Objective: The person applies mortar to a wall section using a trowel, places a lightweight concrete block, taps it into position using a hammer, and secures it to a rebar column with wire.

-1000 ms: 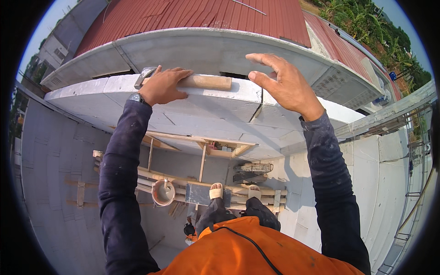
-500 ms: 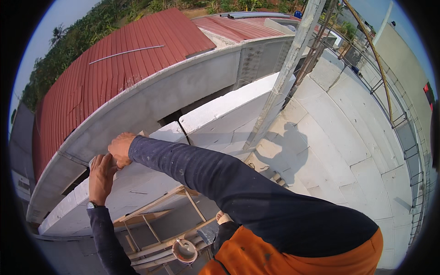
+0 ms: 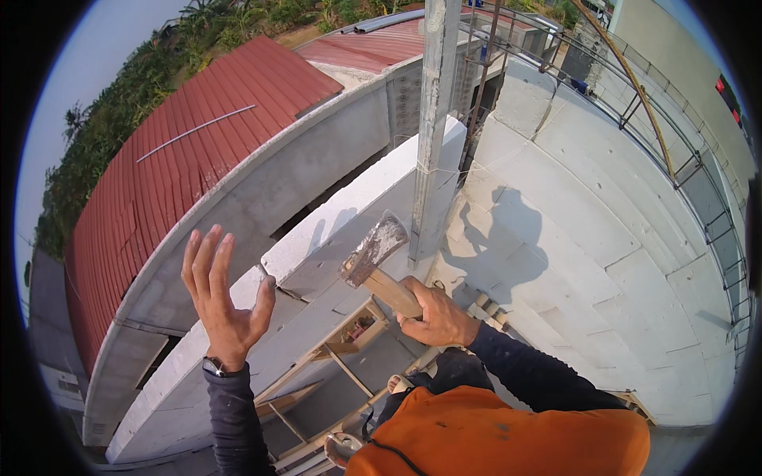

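My right hand (image 3: 439,316) is wrapped round the wooden handle of a club hammer (image 3: 375,251), near its worn, whitish-stained metal head. The hammer is raised over the near side of a white block wall (image 3: 337,226). Left of it, my left hand (image 3: 228,321) is lifted with fingers spread and thumb apart, holding nothing. That hand hides part of the wall's top edge; a vertical joint in the blocks shows just right of its thumb.
Below lies a wooden frame (image 3: 347,371) with a bucket (image 3: 341,446) beside my leg. A tall post (image 3: 434,111) stands at the wall's far end. Rebar (image 3: 627,115) tops the white wall on the right. Red metal roofing (image 3: 198,135) lies beyond.
My hands were together over the wall at the left; now they are apart. My right hand has swung right with the hammer, and my left has opened. The view has shifted.
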Tool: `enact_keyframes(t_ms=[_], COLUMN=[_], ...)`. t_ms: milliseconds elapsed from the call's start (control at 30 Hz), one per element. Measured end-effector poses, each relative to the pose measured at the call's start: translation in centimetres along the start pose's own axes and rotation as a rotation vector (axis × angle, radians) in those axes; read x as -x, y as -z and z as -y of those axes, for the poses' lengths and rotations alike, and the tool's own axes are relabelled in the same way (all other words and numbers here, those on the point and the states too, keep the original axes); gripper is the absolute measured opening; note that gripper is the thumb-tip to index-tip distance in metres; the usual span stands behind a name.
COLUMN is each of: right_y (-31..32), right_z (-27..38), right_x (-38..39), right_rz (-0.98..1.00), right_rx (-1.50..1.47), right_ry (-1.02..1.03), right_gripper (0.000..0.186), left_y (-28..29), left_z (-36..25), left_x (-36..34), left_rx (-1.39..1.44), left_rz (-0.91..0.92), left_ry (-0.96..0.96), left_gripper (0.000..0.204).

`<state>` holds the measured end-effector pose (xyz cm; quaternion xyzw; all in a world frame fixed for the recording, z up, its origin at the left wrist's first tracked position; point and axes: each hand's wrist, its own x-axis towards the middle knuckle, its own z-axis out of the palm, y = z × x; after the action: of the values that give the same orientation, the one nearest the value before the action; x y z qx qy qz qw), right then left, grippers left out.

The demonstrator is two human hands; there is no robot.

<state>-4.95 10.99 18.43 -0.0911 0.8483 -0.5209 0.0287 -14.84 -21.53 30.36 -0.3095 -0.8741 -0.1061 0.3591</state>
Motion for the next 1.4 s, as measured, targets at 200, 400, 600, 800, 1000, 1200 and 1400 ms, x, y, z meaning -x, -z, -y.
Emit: enact_keyframes(t_ms=[200,400,600,800,1000,1200,1400], right_y=[8.1,13.2,15.4,13.9,15.0,21.1,24.5], right_z=[-13.0,-21.9,-22.5,-23.8,-24.2,-27.7,-25.5], right_x=[9.9,4.5,3.1,1.2,-1.5,-3.5,-7.0], right_rz=[-0.338,-0.653,-0.654,-0.636,-0.657,-0.744,-0.709], right_rx=[-0.367,-0.389,-0.539,-0.546,-0.456,0.398,0.539], right_ry=[-0.739,-0.563,-0.617,-0.642,-0.589,-0.34,-0.258], right_gripper=[0.048,0.034,0.03,0.031,0.045,0.052,0.052], left_y=[-18.2,-28.3,-29.3,-29.9,-29.9,-30.0,-30.1], left_z=[-6.7,-10.7,-12.2,-10.9,-10.1,-10.6,-10.0], left_x=[-12.5,-19.0,-18.5,-17.5,-17.1,-17.4,-16.8], left_rx=[0.094,0.122,0.212,0.399,0.399,0.384,0.326], left_rz=[0.611,0.916,0.887,0.784,0.774,0.799,0.785], left_ry=[-0.009,0.093,0.242,0.206,0.176,0.175,0.17], left_gripper=[0.119,0.119,0.111,0.106,0.108,0.11,0.109])
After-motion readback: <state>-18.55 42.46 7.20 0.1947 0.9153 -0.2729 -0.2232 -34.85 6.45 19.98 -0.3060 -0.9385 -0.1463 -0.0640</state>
